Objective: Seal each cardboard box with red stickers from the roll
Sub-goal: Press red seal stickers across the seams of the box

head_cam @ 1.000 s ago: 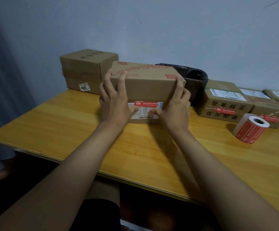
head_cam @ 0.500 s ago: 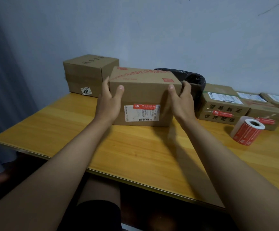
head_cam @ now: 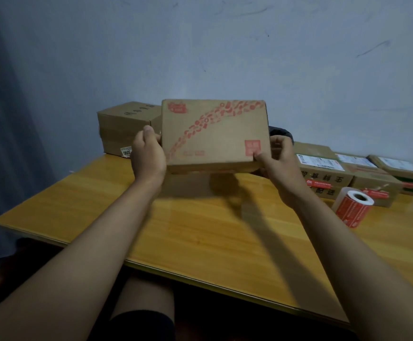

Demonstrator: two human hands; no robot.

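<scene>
A cardboard box with a red printed pattern is lifted off the wooden table and tilted so its top face points at me. My left hand grips its left side and my right hand grips its right side, thumb on the top face near a red square mark. The roll of red stickers lies on its side on the table to the right, apart from both hands. The box's front label is hidden from view.
A plain cardboard box stands at the back left against the wall. Several boxes with red stickers and white labels line the back right. A black bag shows behind the held box. The table's near edge runs below my forearms.
The box was resting on the table with my hands on its front; I gripped its sides, raised it and tipped its top face toward me.
</scene>
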